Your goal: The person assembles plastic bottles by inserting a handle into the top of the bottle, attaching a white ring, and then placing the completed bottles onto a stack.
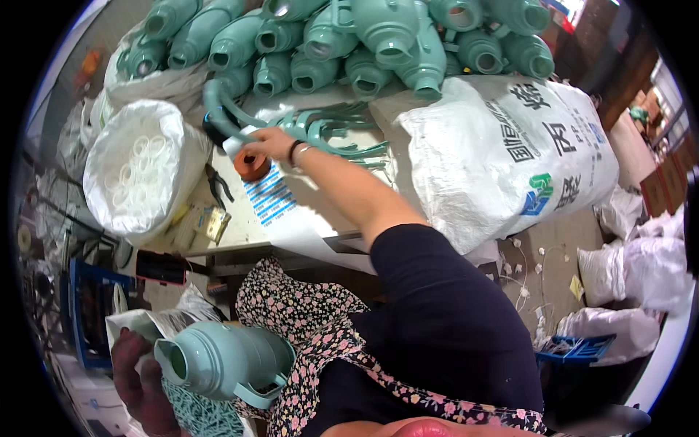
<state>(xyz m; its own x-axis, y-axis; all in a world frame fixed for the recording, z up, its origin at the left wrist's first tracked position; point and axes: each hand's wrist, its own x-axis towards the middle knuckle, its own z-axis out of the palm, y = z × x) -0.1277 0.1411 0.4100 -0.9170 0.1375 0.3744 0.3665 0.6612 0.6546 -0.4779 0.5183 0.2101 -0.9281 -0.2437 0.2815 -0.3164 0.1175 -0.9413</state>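
Note:
My right hand [271, 144], bare with bands at the wrist, reaches across the worktable, its fingers closed around the end of a curved green plastic handle [224, 120]. Just below the fingers sits a roll of brown tape [252, 166]. More green handles [320, 127] lie to its right. In my lap a green thermos flask shell [222, 360] lies on its side, mouth to the left, handle low. My left hand is not seen. A dark maroon glove-like thing [138, 379] lies by the flask's mouth; whether a hand is in it is unclear.
Several green flask shells [386, 29] are piled along the back. A white sack [510, 153] fills the right side. At left stand a lined bin of clear rings [138, 171] and black-handled pliers [218, 186]. Thin green strips [207, 415] fill a box below the flask.

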